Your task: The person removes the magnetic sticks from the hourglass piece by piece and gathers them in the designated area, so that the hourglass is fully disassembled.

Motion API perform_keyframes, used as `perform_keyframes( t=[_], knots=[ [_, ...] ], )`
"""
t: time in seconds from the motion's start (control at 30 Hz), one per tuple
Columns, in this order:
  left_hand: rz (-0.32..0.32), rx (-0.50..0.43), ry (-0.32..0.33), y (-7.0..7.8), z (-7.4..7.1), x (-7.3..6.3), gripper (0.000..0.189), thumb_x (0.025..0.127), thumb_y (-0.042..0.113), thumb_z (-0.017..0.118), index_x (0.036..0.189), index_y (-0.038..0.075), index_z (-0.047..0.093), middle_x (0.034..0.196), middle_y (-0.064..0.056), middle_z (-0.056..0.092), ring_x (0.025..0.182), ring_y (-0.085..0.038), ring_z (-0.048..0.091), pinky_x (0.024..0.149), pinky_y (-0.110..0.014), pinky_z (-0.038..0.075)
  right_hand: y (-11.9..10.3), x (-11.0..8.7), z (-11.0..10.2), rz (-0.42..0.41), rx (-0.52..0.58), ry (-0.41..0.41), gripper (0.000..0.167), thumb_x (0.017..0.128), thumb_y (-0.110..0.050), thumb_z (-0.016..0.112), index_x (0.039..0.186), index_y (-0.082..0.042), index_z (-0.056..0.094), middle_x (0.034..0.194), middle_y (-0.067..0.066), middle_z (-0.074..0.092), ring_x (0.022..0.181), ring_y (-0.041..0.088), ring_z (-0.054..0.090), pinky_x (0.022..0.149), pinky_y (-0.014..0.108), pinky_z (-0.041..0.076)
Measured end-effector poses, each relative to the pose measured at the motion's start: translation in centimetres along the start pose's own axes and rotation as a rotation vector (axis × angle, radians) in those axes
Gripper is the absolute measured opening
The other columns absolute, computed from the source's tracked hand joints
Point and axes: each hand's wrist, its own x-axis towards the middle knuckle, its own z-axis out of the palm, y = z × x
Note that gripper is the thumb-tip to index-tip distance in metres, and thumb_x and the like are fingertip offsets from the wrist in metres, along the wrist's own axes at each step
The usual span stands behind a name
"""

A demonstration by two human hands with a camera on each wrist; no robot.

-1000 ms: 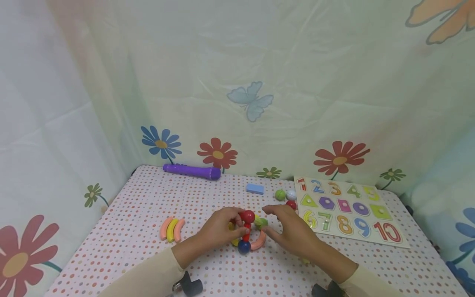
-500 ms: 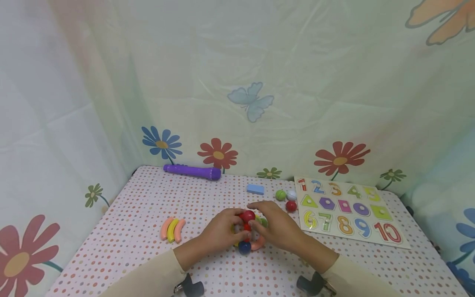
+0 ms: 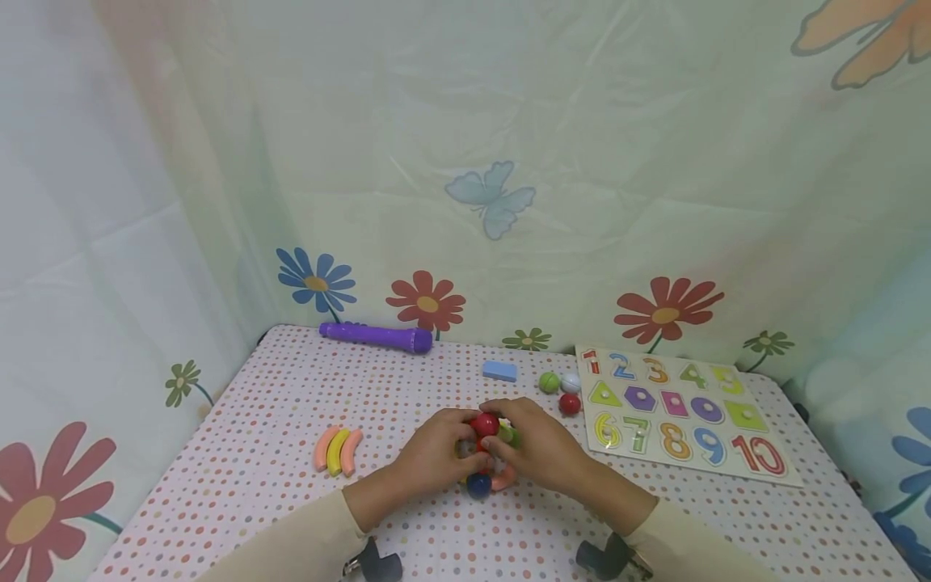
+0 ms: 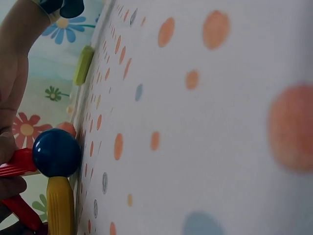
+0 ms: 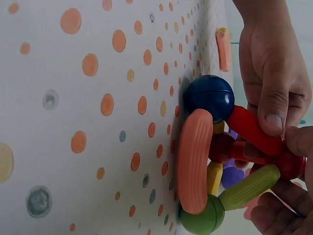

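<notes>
One top red ball [image 3: 485,423] crowns the ball-and-rod toy at the lower centre of the head view, and I judge that any further move turns on how that ball sits over the red rod [image 5: 254,131] beneath it. In the head view the rod's long axis runs nearly straight up the frame, from the blue ball [image 5: 209,98] toward the red one, with a hand close on either side. The left hand [image 3: 436,449] pinches the red rod, thumb along its side; the right hand [image 3: 545,444] has thumb and fingers curled round the red ball, so I count it the nearer to the joint. From the right wrist view, I see the lime rod [image 5: 249,186] slanting from the green ball [image 5: 202,215] at bottom centre to the same red ball, apparently touching it. A coral curved bar [image 5: 194,161] spans the blue and green balls low down; fingers hide part of the top joint, so I can't tell how squarely it seats.
</notes>
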Motion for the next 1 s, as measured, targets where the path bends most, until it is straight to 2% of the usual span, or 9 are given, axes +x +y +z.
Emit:
perform_keyframes(
  t=[0.17,0.5,0.77,1.0],
  knots=[
    [0.007,0.001,0.008,0.02,-0.04,0.0,0.021,0.089,0.034,0.082,0.094,0.014,0.08,0.136,-0.004,0.064,0.128,-0.021,0.055,0.107,-0.04,0.046,-0.08,0.23,0.06,0.002,-0.002,-0.018,0.052,0.09,-0.024,0.081,0.138,-0.013,0.061,0.126,0.005,0.064,0.107,0.02,0.062,0.086,0.036,0.054],
    [-0.008,-0.007,0.006,0.11,-0.16,-0.2,0.022,0.091,0.035,0.08,0.095,0.013,0.08,0.135,-0.004,0.064,0.127,-0.02,0.056,0.106,-0.041,0.047,-0.54,0.46,-0.06,0.002,-0.008,-0.057,0.049,0.092,-0.022,0.079,0.136,-0.011,0.062,0.121,0.006,0.066,0.1,0.017,0.06,0.084,0.036,0.055],
    [0.011,0.039,0.013,0.15,-0.07,-0.17,0.021,0.09,0.034,0.081,0.095,0.013,0.081,0.135,-0.005,0.065,0.128,-0.02,0.057,0.106,-0.039,0.047,-0.55,0.36,-0.31,-0.015,0.02,-0.063,0.046,0.093,-0.02,0.077,0.135,-0.008,0.062,0.121,0.005,0.066,0.107,0.019,0.062,0.09,0.039,0.055],
    [-0.003,0.071,0.008,0.25,-0.04,-0.17,0.024,0.091,0.038,0.079,0.094,0.014,0.08,0.138,-0.005,0.063,0.129,-0.02,0.057,0.106,-0.038,0.047,-0.49,0.27,-0.37,-0.01,0.02,-0.056,0.045,0.094,-0.02,0.077,0.135,-0.008,0.062,0.12,0.005,0.067,0.105,0.017,0.062,0.088,0.038,0.055]
  ],
)
